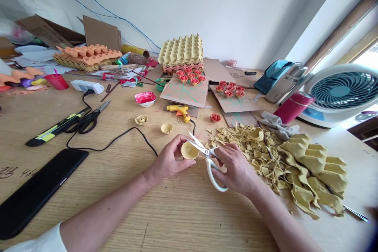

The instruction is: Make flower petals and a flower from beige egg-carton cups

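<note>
Between its thumb and fingers, my left hand [170,158] holds a yellow egg-carton cup [190,151] tilted with its hollow toward me. My right hand [236,170] grips white-handled scissors [213,165] by their loops. The scissor blades are parted, and their tips lie at the upper rim of the cup. Just beyond my hands, a second yellow cup [167,128] rests on the table, and a yellow carton flower [141,120] lies to its left. A red carton flower [215,117] sits farther right. Yellow carton scraps [251,145] are heaped beside my right hand.
Behind the cups lies a yellow glue gun [179,111], its black cord crossing the table. Black scissors [88,120] and a black tray-like slab [44,193] are at left. Red flowers stand on cardboard [186,92]. A red-paint bowl [145,99], egg trays [180,51] and a fan [344,92] stand farther back.
</note>
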`<state>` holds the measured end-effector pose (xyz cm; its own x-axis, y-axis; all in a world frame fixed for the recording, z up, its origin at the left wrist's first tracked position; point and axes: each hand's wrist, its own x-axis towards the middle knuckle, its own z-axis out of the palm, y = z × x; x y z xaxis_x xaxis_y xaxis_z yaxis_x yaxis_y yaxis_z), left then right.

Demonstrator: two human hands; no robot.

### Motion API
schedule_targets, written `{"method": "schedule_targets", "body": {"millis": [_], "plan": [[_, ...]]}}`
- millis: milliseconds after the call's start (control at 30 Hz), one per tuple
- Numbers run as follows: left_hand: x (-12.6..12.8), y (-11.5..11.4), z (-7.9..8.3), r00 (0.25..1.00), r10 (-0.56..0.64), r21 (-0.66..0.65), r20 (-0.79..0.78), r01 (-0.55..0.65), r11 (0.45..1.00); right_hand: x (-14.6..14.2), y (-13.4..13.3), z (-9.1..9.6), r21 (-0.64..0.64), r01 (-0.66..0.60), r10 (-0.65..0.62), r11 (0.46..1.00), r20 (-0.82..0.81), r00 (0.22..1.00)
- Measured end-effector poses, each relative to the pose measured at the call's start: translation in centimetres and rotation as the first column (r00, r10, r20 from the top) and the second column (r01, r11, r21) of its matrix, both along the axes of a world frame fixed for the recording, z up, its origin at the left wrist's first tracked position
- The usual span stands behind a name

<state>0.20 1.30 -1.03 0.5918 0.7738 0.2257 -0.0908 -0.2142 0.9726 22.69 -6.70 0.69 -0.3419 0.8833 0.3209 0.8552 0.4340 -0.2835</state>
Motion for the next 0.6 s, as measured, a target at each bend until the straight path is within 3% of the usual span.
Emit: {"method": "schedule_targets", "body": {"millis": [367, 600], "plan": [[0.2, -0.1, 0.7, 1.0, 0.001, -0.141, 0.007, 0.0, 0.99, 0.8, 0.5, -0.4, -0.014, 0.013, -0.014, 1.0, -0.097, 0.995], [0.2, -0.2, 0.9, 0.997, -0.064, -0.097, -0.046, 0.059, 0.993, 0.4, 0.3, 0.3, -0.015, 0.029, -0.029, 0.999, -0.003, 1.0]]}}
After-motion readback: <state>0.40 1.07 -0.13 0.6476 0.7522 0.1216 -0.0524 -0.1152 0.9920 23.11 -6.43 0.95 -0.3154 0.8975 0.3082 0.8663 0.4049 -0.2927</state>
